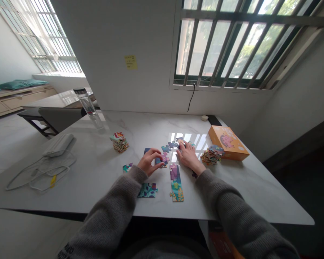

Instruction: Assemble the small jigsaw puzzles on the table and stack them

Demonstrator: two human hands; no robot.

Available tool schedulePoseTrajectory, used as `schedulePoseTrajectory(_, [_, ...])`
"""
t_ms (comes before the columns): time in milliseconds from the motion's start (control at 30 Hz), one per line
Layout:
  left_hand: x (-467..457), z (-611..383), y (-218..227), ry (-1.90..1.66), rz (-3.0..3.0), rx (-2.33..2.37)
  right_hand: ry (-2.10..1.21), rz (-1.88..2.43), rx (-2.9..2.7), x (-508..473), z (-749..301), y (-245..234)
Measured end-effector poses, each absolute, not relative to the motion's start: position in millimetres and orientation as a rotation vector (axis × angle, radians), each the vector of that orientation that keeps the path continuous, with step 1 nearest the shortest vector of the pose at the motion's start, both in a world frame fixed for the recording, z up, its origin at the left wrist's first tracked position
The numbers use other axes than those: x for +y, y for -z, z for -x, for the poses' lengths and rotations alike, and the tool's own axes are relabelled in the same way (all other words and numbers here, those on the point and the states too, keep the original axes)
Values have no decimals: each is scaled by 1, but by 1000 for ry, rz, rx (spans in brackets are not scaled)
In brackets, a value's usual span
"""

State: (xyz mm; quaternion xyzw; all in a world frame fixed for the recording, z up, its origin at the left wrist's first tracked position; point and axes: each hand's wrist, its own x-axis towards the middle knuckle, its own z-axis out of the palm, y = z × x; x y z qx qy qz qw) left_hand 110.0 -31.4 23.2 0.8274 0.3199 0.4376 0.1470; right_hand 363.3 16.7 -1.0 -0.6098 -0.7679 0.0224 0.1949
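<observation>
Multicoloured cardboard jigsaw pieces [176,185] on a white marble table [240,183].
Left hand [150,162] curled, fingertips on a blue-and-purple piece [162,159], grip unclear; right hand [188,156] open, resting on dark blue pieces [173,144].

The left hand [151,162] is held curled, knuckles up and fingers bent downward; the right hand [187,157] is laid palm down, its fingers spread forward and lightly bent; the two hands are kept near each other, not touching; the left forearm [113,208] and the right forearm [232,207] are covered by grey knit sleeves, extended inward from the lower corners of the view.
</observation>
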Motion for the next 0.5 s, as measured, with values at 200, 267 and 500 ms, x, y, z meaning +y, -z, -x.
schedulePoseTrajectory(200, [-31,-111,-23,-1261,-2385,931,-114,1281,-2132,20,-363,-12])
schedulePoseTrajectory(267, [-32,-111,-23,-1262,-2394,915,-225,1205,-2072,12,-356,-19])
schedulePoseTrajectory(500, [-34,-114,-19,-1271,-2455,848,-1178,914,-1888,-13,-336,-30])
